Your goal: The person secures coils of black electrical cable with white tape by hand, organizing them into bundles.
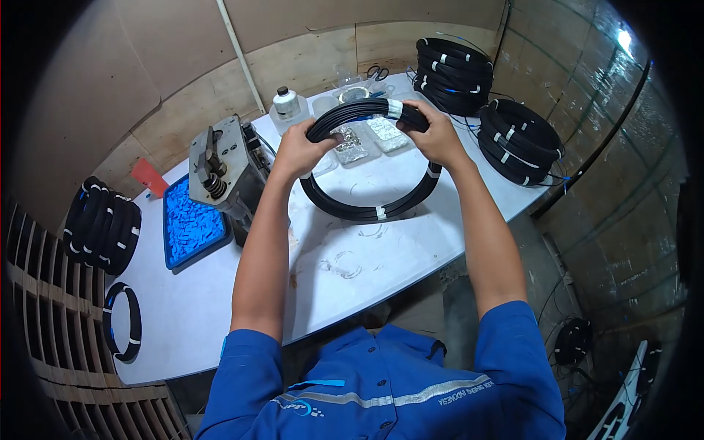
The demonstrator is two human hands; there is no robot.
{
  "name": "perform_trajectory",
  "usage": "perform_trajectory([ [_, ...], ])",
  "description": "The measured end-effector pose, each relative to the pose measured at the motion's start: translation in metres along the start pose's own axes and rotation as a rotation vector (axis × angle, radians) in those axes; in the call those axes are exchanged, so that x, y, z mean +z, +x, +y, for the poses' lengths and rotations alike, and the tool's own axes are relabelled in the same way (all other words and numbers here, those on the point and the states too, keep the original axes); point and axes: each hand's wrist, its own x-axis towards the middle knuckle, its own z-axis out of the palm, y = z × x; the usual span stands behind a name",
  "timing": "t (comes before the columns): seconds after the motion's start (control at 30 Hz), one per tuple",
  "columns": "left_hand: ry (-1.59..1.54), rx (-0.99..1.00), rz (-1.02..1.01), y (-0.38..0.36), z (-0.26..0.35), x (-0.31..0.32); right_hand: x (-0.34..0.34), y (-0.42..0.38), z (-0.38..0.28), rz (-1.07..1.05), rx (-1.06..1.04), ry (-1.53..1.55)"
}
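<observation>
Between my two hands is a coil of black cable (pixel 337 209), tied with white tape bands and tilted above the white table (pixel 330 308). My left hand (pixel 302 150) is wrapped round the coil's upper left side. On the upper right side, close to a white band, my right hand (pixel 438 138) grips the same coil. Behind the coil lie clear trays, one with small metal parts (pixel 350 144) and one with whitish pieces (pixel 387 133). Some fingers are hidden behind the cable.
A metal machine (pixel 227 158) stands left of my arms, beside a blue tray (pixel 176 253) of small blue pieces. Stacked black coils (pixel 453 77) sit at the back right, with more coils (pixel 103 227) at the left. A white bottle (pixel 286 103) and scissors (pixel 378 72) are at the back.
</observation>
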Motion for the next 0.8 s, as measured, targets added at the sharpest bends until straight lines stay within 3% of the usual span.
perform_trajectory([
  [0.17,0.072,-0.08,-0.039,0.001,0.013,-0.003,0.006,-0.002,-0.004,-0.004,-0.044,-0.01],
  [0.33,0.071,-0.071,0.062,-0.002,0.005,-0.002,0.011,-0.001,0.0,-0.071,0.289,-0.068],
  [0.53,0.092,-0.031,0.088,-0.002,0.004,0.0,0.017,0.003,0.013,0.012,0.158,-0.031],
  [0.8,0.14,-0.047,0.088,0.004,0.008,0.003,0.013,-0.006,0.012,0.027,0.174,-0.011],
])
